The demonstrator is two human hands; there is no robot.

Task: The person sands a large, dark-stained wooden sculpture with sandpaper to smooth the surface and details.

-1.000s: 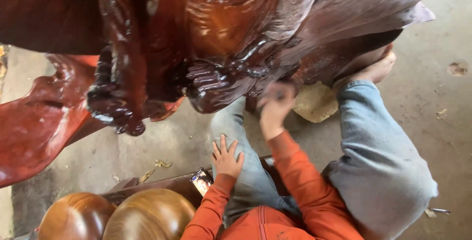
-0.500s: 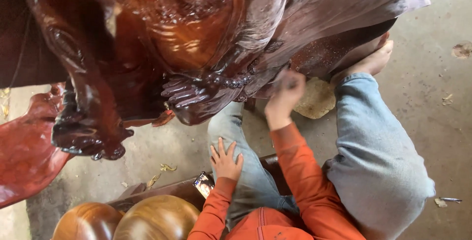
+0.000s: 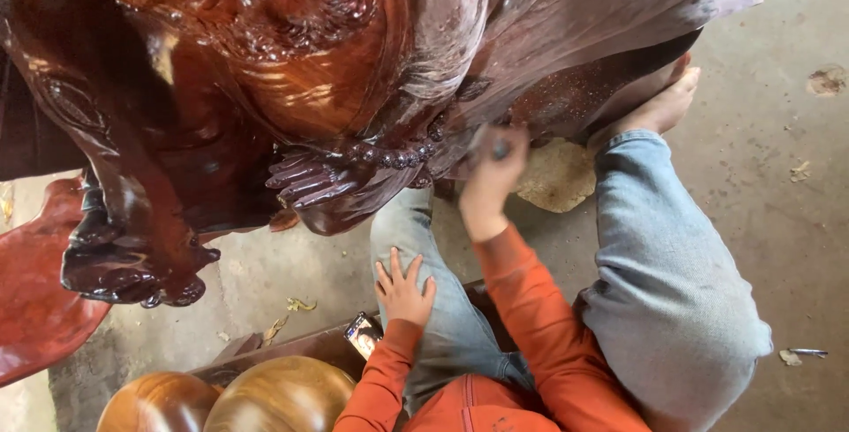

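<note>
While pinching a small dark tool (image 3: pixel 500 149) in the right hand (image 3: pixel 489 186), grip pressed together, tip set against the underside of the large glossy reddish-brown carved wooden statue (image 3: pixel 354 78) overhead. Left hand (image 3: pixel 404 289) spread flat on the jeans-clad knee (image 3: pixel 424 246), seemingly for bracing. Nearby: rounded polished wooden balls (image 3: pixel 256 397), concrete floor (image 3: pixel 778 202); statue's carved hand (image 3: pixel 309 180) crowding the reach.

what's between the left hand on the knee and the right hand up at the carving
Head view: the blue-jeaned left leg and the right arm's orange sleeve lie between left hand and right hand.
</note>
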